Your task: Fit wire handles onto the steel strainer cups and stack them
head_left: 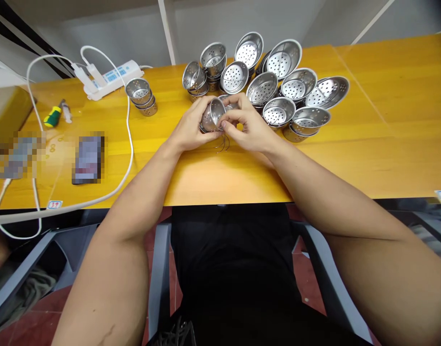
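Observation:
My left hand [191,126] is closed around a small perforated metal cup [209,117], tilted so that its mouth faces right. At the rim, my right hand [251,124] pinches with thumb and forefinger; what lies between the fingertips is too small to make out. Thin curved wires [222,145] show just below the cup, near both hands. Behind them, several stacks of perforated metal cups [235,78] crowd together, reaching to the right. A separate short stack of cups [141,96] stands left of my hands.
A white power strip [116,77] with plugged-in chargers sits at the back left. Its white cable [128,139] curves across the table to the front edge. A phone [88,160], a yellow-green screwdriver [54,117] and another blurred device [20,157] lie left. Chair armrests [159,269] flank my lap.

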A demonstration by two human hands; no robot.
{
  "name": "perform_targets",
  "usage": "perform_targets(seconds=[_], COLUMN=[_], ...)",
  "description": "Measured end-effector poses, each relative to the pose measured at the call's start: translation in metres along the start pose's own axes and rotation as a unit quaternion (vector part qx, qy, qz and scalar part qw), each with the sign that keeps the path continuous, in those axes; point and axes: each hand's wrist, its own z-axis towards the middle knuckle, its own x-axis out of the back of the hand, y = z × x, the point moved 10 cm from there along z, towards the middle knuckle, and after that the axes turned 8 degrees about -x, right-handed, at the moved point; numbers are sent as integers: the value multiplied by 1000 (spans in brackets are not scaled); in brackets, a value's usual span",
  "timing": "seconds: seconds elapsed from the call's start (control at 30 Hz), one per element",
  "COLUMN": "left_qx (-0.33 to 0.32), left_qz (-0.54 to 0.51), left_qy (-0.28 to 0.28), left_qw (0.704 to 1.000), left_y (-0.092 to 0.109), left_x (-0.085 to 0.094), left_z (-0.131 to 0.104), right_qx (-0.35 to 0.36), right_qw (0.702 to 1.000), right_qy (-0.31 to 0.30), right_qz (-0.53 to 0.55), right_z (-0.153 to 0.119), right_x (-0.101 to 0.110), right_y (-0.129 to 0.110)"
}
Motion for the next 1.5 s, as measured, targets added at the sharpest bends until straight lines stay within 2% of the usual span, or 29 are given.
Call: perform_targets(seconds=[0.13,0.23,0.57,0.83,1.1,1.3,1.5], left_qx=[18,20,39,42,42,46,74], left_qz=[18,29,115,135,115,88,53], left_qy=[-8,-26,-63,-74,-76,-65,-32], left_qw=[1000,999,991,987,990,993,995], left_y=[3,9,17,22,28,12,-8], left_x=[3,4,0,1,6,5,13], left_z=[1,2,3,3,2,0,-8], right_qx=[5,-11,-58,-32,-29,-43,-54], right_qw=[999,998,998,998,999,998,995], right_qy=[15,16,29,43,30,36,67], right_qz=[-38,-52,-18,-24,-16,-34,-57], right_z=[-3,-2,2,0,2,1,1], right_x=[12,16,8,13,15,21,28], right_y=[-8,-6,13,1,5,5,26])
